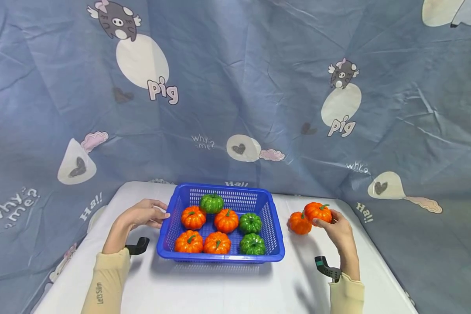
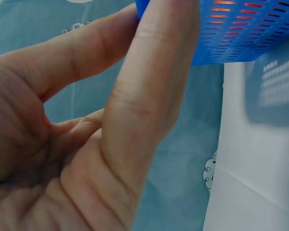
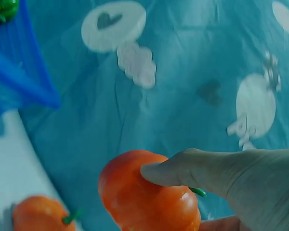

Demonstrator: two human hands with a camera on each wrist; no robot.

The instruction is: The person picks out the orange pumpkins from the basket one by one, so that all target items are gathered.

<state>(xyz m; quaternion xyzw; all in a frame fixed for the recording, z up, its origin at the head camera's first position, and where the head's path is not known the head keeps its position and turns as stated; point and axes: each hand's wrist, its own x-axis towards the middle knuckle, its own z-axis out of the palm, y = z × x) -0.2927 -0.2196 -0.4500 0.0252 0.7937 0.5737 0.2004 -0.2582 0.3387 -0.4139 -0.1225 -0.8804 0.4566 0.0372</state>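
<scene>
My right hand (image 1: 340,231) holds an orange toy pumpkin (image 1: 318,214) with a green stem, raised on the right side. In the right wrist view the thumb (image 3: 176,168) presses across this pumpkin (image 3: 144,197). A second orange pumpkin (image 1: 299,223) sits on the table just left of it. My left hand (image 1: 144,214) pinches the left rim of a blue plastic basket (image 1: 221,258); the left wrist view shows thumb and finger at its edge. Inside the basket lie several orange pumpkins (image 1: 226,221) and three green pumpkins (image 1: 211,203).
A white-covered table (image 1: 204,290) carries the basket. Behind and along the sides hangs a blue cloth (image 1: 235,96) printed with pigs and words. Dark wrist-worn devices (image 1: 327,269) sit at both wrists.
</scene>
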